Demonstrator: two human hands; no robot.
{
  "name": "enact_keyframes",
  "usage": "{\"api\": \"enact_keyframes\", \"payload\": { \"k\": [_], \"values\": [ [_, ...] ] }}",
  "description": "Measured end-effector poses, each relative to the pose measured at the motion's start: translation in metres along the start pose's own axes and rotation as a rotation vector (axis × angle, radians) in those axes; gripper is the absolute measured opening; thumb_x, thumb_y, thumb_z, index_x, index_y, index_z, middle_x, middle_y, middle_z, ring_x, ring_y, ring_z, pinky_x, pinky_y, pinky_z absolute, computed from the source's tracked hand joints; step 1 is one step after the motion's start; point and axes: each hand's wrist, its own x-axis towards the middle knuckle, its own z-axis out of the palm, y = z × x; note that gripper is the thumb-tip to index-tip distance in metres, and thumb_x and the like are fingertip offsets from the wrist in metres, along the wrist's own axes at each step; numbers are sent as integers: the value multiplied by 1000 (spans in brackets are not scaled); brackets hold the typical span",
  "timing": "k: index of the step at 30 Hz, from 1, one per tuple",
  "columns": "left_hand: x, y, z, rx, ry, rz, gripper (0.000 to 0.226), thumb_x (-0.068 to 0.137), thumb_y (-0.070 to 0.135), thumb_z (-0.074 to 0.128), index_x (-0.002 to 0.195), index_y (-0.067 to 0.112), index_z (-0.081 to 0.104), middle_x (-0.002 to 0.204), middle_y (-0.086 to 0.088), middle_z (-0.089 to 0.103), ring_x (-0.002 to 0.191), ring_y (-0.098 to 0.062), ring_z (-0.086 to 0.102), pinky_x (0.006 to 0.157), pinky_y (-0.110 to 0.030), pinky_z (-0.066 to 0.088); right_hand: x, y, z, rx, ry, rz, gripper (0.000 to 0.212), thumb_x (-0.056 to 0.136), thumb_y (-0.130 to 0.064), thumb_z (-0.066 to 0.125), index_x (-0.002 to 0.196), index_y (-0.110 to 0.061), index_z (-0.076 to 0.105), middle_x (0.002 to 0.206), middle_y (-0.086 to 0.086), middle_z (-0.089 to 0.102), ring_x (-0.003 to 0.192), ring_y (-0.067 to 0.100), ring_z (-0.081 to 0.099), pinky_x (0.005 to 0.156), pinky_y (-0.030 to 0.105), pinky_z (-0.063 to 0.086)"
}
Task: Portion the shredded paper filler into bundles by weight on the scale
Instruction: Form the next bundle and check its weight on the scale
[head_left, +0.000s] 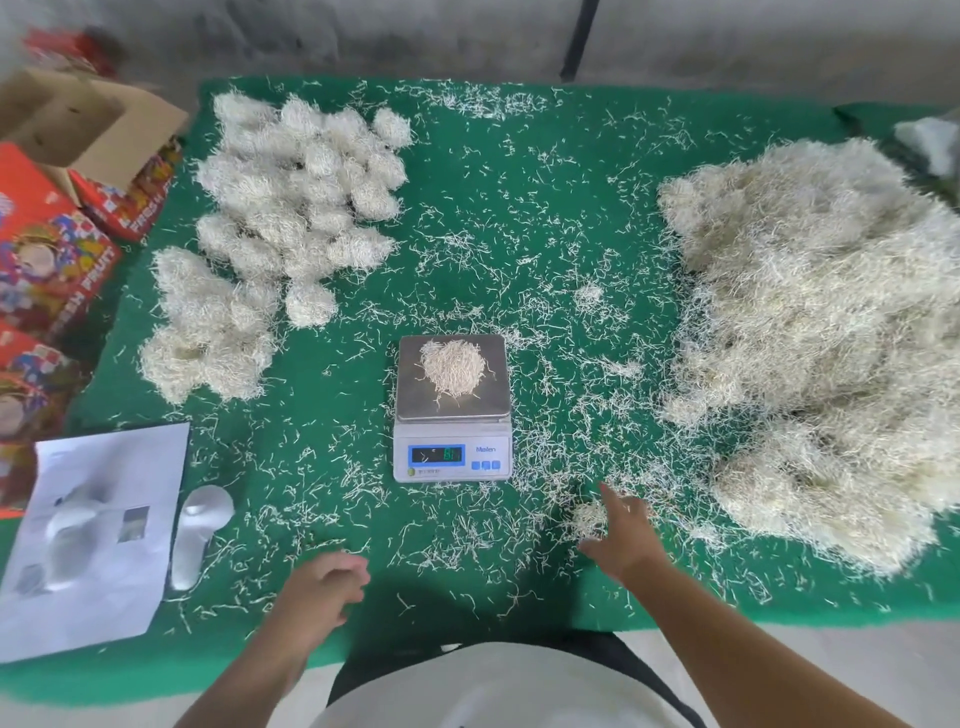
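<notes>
A small digital scale (452, 447) stands in the middle of the green table, with a round wad of shredded paper (451, 368) on its steel pan. A big loose heap of shredded paper (815, 338) covers the right side. Several rounded bundles (291, 208) lie grouped at the far left. My right hand (623, 535) reaches out with fingers spread, over a small clump of shreds (587, 517) on the table right of the scale. My left hand (324, 587) hovers near the front edge with fingers loosely curled, holding nothing that I can see.
Loose shreds are strewn over the green cloth (519, 218). A sheet of paper (93, 535) and a white moulded piece (200, 535) lie at the front left. Colourful fruit cartons (52, 249) and an open cardboard box (88, 130) stand beyond the left edge.
</notes>
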Motion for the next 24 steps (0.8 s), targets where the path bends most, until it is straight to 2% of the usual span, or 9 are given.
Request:
{"api": "enact_keyframes", "payload": {
  "k": [2,4,6,9,12,13,16,21,24],
  "values": [
    [-7,-4,0,16,12,-16,15,97,14,68,107,21,75,104,1,77,98,-15,74,83,-36,55,7,-3,6,-89,-2,-8,109,89,-35,82,166,-40,5,174,12,2,152,40,36,115,53,46],
    [-15,-8,-1,23,29,-24,14,97,14,67,108,21,74,105,1,77,98,-15,73,84,-36,55,13,-8,9,-137,9,-20,106,89,-38,81,167,-37,9,172,12,7,152,39,35,118,55,41],
    [-23,-15,-3,23,46,-33,14,98,14,66,108,20,74,106,0,77,99,-17,73,87,-38,55,18,-11,13,-145,20,-46,94,91,-32,80,164,-31,21,167,14,19,143,35,49,114,51,48],
    [-37,-19,-2,5,69,-48,10,96,16,70,105,18,74,104,-3,78,98,-21,73,88,-42,55,20,-11,20,-112,41,-82,74,95,-11,73,158,-22,36,155,14,30,123,29,63,106,44,56],
    [-42,-23,4,-39,101,-104,36,71,32,72,100,11,73,98,-9,77,95,-27,72,84,-40,52,21,-8,24,-92,71,-118,63,94,5,62,150,-18,45,151,13,35,108,26,68,97,41,61],
    [-42,-26,6,-68,107,-130,36,72,31,71,100,8,72,99,-12,77,94,-29,71,84,-40,50,22,-6,25,-80,75,-123,60,94,7,59,148,-17,47,150,13,39,107,26,68,96,41,61],
    [-37,-36,13,-83,101,-191,6,96,3,69,102,5,70,106,-21,74,91,-30,69,82,-41,47,28,3,21,-64,64,-120,46,97,5,53,139,-13,57,139,11,56,107,24,68,97,41,60],
    [-31,-48,18,-111,104,-218,11,97,-1,65,102,6,72,103,-19,74,93,-32,69,80,-39,48,35,0,-7,125,112,-74,35,104,-12,60,138,-15,61,102,-1,69,63,9,64,55,25,58],
    [-22,-54,13,-168,95,-225,10,95,-1,67,103,3,72,103,-20,73,96,-35,69,82,-42,48,38,-32,-34,272,140,-139,34,103,-11,60,137,-14,60,92,-2,70,46,6,51,41,21,49]
  ]
}}
